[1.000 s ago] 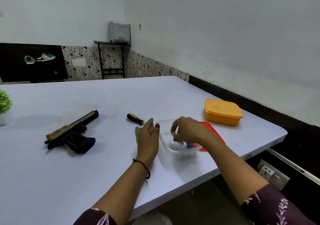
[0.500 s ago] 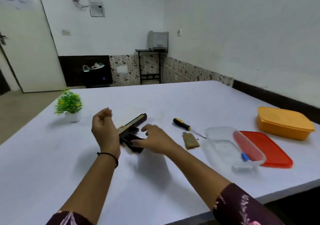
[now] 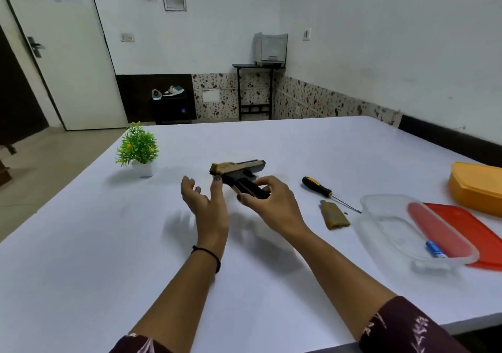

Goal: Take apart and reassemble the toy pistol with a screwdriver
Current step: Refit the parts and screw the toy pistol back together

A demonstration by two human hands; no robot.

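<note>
- head view: the right hand (image 3: 267, 194) grips the black handle of the toy pistol (image 3: 239, 172), thumb and fingers closed round it, barrel pointing away and to the right.
- the left hand (image 3: 205, 198) is open, palm turned toward the pistol, fingers spread just beside its rear end; contact cannot be told.
- right of the right hand the screwdriver (image 3: 322, 189) lies on the white table (image 3: 81, 244), untouched.
- nearer the person than the screwdriver lies a tan grip panel (image 3: 334, 215).
- further right stands a clear container (image 3: 402, 233).
</note>
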